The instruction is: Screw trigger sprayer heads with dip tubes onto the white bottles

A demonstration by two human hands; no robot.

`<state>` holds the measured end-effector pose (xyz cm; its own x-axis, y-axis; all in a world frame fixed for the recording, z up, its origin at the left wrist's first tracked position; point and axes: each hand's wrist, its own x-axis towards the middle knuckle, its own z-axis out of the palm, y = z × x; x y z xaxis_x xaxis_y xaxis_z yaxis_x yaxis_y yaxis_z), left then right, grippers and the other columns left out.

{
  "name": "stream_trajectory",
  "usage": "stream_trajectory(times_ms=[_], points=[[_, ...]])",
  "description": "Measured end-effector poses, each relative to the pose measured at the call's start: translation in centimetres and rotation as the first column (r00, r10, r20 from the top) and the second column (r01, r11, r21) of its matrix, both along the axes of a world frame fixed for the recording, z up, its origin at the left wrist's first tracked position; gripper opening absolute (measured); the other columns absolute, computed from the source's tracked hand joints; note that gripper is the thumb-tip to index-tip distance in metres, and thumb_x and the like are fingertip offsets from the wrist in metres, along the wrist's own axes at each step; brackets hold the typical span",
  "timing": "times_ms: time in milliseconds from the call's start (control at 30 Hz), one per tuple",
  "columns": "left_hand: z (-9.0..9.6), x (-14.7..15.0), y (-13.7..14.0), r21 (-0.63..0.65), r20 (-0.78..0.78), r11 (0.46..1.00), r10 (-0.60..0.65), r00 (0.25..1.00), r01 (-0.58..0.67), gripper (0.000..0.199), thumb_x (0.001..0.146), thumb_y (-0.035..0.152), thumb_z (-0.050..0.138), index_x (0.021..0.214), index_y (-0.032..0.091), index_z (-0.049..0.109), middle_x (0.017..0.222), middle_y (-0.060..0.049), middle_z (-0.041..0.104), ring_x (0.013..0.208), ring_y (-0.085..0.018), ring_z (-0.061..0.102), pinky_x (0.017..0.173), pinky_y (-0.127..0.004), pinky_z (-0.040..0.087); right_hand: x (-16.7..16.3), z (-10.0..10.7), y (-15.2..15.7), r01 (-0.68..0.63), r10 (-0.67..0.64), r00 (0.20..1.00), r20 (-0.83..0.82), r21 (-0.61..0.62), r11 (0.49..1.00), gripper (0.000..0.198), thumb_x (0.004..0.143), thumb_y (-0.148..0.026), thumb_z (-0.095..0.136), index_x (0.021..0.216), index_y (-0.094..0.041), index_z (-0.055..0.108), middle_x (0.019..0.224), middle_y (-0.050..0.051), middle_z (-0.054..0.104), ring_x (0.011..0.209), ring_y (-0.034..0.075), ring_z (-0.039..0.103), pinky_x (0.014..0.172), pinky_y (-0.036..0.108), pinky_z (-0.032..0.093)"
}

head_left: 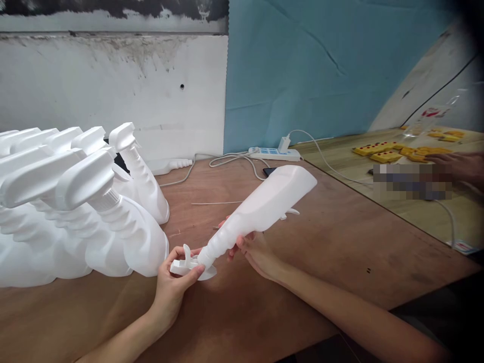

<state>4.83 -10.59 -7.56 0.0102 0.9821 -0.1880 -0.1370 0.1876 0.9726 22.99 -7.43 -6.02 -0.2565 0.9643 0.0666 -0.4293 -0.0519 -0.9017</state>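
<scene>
One white bottle is held tilted above the brown table, neck down to the left, base up to the right. Spray head at its neck is gripped by the left hand, fingers closed around it. Bottle's ribbed part is held by the right hand, fingers curled, partly hidden. Spray bottles are grouped at left; a power strip is seen behind.

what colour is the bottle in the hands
The bottle is plain white, best seen in the head view.
</scene>
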Motion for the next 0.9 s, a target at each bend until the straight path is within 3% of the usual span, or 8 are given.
stream_trajectory(times_ms=[133,300,567,667,767,900], points=[[-0.8,-0.4,0.1,0.016,0.056,1.000,-0.007,0.998,0.007,0.028,0.063,0.033,0.072,0.078,0.016,0.056,0.079,-0.003,0.064,0.075,-0.017,0.057,0.066,-0.025,0.043,-0.4,-0.4,0.0,0.045,-0.045,0.999,-0.016,0.004,0.999,0.046,0.051,-0.050,0.076,0.078,-0.017,0.058,0.063,-0.002,0.055,0.049,0.009,0.049,0.043,0.022,0.048],[-0.6,-0.4,-0.1,0.004,-0.031,0.989,-0.150,0.988,0.150,0.039,0.073,0.037,0.063,0.108,0.022,0.055,0.089,-0.003,0.063,0.081,-0.018,0.056,0.072,-0.027,0.042,-1.4,-1.0,-0.4,0.156,-0.156,0.988,0.009,-0.064,0.986,0.045,0.050,-0.043,0.079,0.079,-0.017,0.057,0.066,0.000,0.059,0.043,0.007,0.048,0.036,0.020,0.044],[-0.3,-0.4,0.1,-0.044,-0.023,0.981,-0.190,0.982,0.189,0.027,0.073,0.037,0.063,0.092,0.018,0.057,0.079,-0.002,0.060,0.076,-0.016,0.054,0.069,-0.026,0.038,-1.9,-1.4,-0.8,0.124,-0.120,0.982,0.143,-0.017,0.992,0.046,0.053,-0.042,0.077,0.085,-0.017,0.056,0.072,0.003,0.063,0.058,0.015,0.058,0.043,0.024,0.048],[-0.5,-0.5,0.3,-0.057,0.052,0.984,-0.166,0.985,0.169,0.023,0.074,0.035,0.062,0.088,0.018,0.056,0.071,0.000,0.058,0.071,-0.013,0.052,0.065,-0.023,0.037,-0.8,-1.6,-0.1,0.183,-0.191,0.965,0.178,0.060,0.981,0.044,0.059,-0.045,0.073,0.090,-0.021,0.054,0.083,0.004,0.064,0.075,0.020,0.062,0.058,0.030,0.053],[-0.4,-0.4,0.4,-0.074,0.116,0.986,-0.143,0.983,0.153,0.023,0.073,0.036,0.063,0.086,0.017,0.055,0.066,0.001,0.057,0.067,-0.012,0.050,0.062,-0.022,0.036,1.6,-0.6,1.5,0.396,-0.427,0.897,0.117,0.217,0.892,0.042,0.070,-0.048,0.064,0.103,-0.026,0.051,0.105,0.005,0.060,0.100,0.021,0.056,0.082,0.035,0.049],[-0.3,-0.3,0.3,-0.079,0.101,0.987,-0.133,0.986,0.141,0.024,0.071,0.036,0.064,0.084,0.017,0.057,0.067,0.000,0.057,0.066,-0.012,0.050,0.061,-0.022,0.036,5.5,2.1,3.6,0.536,-0.581,0.813,-0.035,0.435,0.724,0.053,0.076,-0.037,0.060,0.122,-0.035,0.035,0.128,0.002,0.046,0.108,0.018,0.051,0.085,0.035,0.046]])
